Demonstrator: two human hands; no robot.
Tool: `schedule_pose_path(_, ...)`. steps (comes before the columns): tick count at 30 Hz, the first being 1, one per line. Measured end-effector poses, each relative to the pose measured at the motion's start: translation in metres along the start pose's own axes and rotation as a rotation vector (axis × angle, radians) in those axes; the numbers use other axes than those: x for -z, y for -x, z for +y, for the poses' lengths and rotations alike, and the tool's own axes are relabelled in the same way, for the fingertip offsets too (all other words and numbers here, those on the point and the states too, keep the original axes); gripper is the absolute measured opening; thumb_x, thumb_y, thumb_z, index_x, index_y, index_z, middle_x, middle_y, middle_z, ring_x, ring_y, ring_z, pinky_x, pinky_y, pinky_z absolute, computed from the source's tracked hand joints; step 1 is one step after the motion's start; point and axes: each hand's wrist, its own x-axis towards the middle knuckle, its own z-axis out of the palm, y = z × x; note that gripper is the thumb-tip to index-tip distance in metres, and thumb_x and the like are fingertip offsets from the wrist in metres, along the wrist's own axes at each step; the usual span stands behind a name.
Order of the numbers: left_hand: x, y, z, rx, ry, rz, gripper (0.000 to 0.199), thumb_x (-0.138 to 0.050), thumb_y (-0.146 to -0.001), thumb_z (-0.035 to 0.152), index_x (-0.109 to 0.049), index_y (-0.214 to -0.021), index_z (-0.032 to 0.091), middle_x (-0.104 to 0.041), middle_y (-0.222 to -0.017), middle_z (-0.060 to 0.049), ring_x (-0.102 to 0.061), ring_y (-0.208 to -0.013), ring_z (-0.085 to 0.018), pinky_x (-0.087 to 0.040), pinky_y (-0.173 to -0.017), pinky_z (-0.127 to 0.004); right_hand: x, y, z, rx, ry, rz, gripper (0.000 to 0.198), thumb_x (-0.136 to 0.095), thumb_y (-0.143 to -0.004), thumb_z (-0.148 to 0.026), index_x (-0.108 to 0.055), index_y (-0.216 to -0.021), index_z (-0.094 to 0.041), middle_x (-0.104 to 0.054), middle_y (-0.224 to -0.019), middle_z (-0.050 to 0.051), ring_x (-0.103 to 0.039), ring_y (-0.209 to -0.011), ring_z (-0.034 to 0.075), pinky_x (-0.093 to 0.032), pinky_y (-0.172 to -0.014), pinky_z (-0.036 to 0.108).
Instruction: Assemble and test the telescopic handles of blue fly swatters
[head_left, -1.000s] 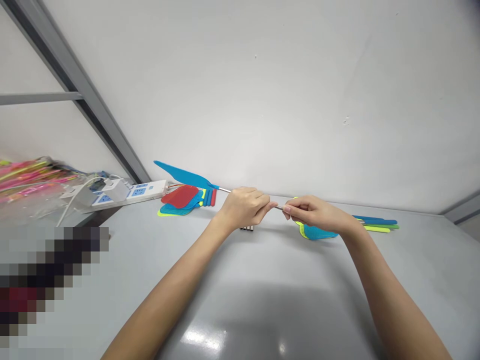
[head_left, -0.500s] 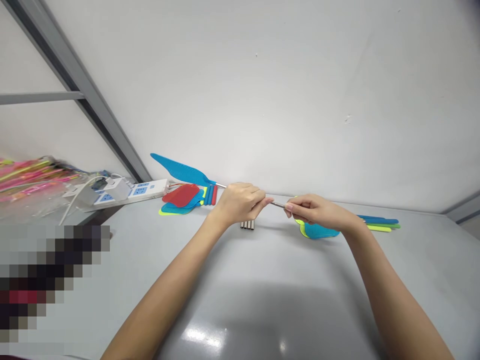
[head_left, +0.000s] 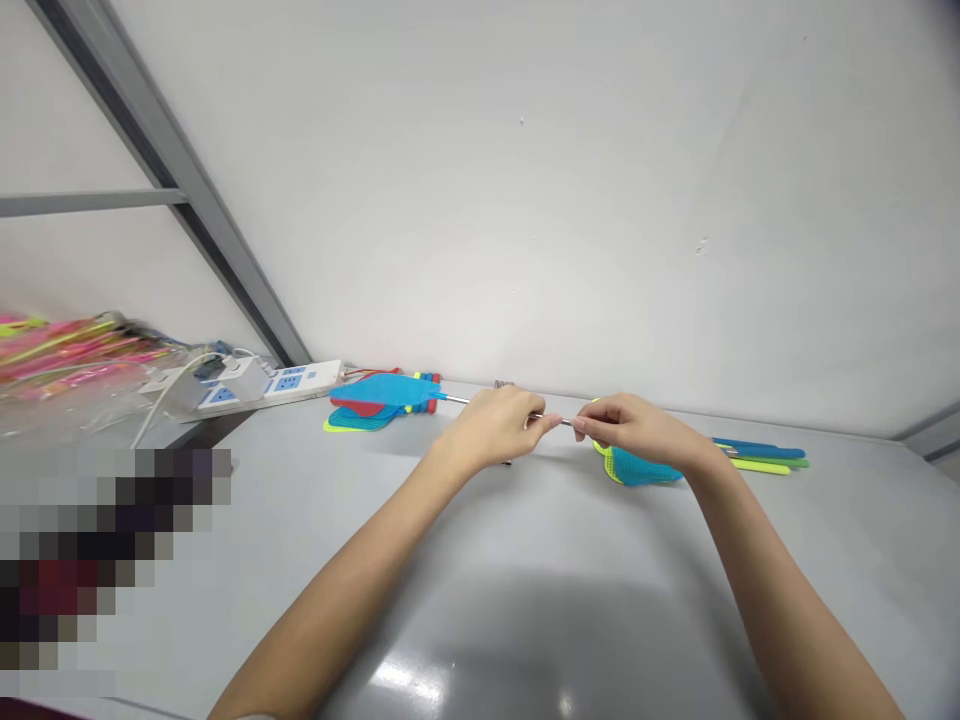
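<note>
A blue fly swatter [head_left: 386, 390] is held level above the table, its head pointing left and a thin metal rod [head_left: 456, 399] running to the right. My left hand [head_left: 499, 425] is closed around this rod, palm down. At the rod's right end, my right hand [head_left: 641, 428] pinches the metal between thumb and fingertips. Several short metal tubes [head_left: 504, 384] lie on the table, mostly hidden behind my left hand. Under my right hand rests a pile of swatters with blue [head_left: 641, 468] and yellow heads, partly covered by the hand.
Back left, more swatter heads, red [head_left: 364, 408] and yellow among them, lie stacked by coloured handles [head_left: 433, 392]. Blue and green handles [head_left: 772, 452] stick out at right. A white power strip [head_left: 315, 377] with plugs and bagged colourful items [head_left: 75, 360] sit at left, beside a metal frame [head_left: 187, 200].
The swatter's head has dropped and turned, now showing its broad face over the stack. My hands have shifted slightly, the left uncovering the tubes' far ends and covering their near ends.
</note>
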Motion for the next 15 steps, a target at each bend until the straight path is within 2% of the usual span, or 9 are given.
schedule_pose_path(5, -0.004, -0.001, 0.002, -0.081, 0.088, -0.088, 0.026, -0.042, -0.084, 0.024, -0.050, -0.060, 0.019, -0.050, -0.049, 0.004, -0.045, -0.044, -0.010, -0.023, -0.040, -0.021, -0.004, -0.002, -0.003, 0.035, 0.003, -0.006, 0.034, -0.042, -0.079, -0.043, -0.060, -0.070, -0.016, -0.048, -0.059, -0.001, -0.037, -0.051, 0.010, -0.028, -0.046, 0.022)
schedule_pose_path(8, -0.009, -0.003, -0.004, -0.101, 0.086, -0.083, 0.026, -0.042, -0.086, 0.027, -0.052, -0.064, 0.019, -0.054, -0.054, 0.004, -0.048, -0.050, -0.010, -0.026, -0.043, -0.020, -0.005, -0.003, -0.001, 0.009, -0.035, 0.006, 0.031, -0.044, -0.079, -0.042, -0.058, -0.069, -0.016, -0.050, -0.061, 0.000, -0.041, -0.052, 0.010, -0.030, -0.045, 0.022)
schedule_pose_path(12, -0.015, -0.004, -0.009, -0.120, 0.081, -0.069, 0.024, -0.043, -0.086, 0.031, -0.055, -0.069, 0.019, -0.059, -0.065, 0.003, -0.052, -0.059, -0.011, -0.027, -0.047, -0.021, -0.004, -0.003, 0.002, -0.049, -0.136, -0.059, 0.029, -0.046, -0.078, -0.042, -0.057, -0.073, -0.016, -0.050, -0.064, 0.001, -0.047, -0.053, 0.011, -0.037, -0.046, 0.022)
schedule_pose_path(15, -0.017, -0.004, -0.011, -0.127, 0.076, -0.060, 0.023, -0.044, -0.086, 0.031, -0.056, -0.071, 0.018, -0.060, -0.067, 0.002, -0.052, -0.062, -0.012, -0.027, -0.049, -0.021, -0.003, -0.004, 0.003, -0.029, -0.148, -0.070, 0.028, -0.045, -0.079, -0.040, -0.058, -0.076, -0.015, -0.052, -0.068, 0.002, -0.049, -0.055, 0.012, -0.041, -0.049, 0.023)
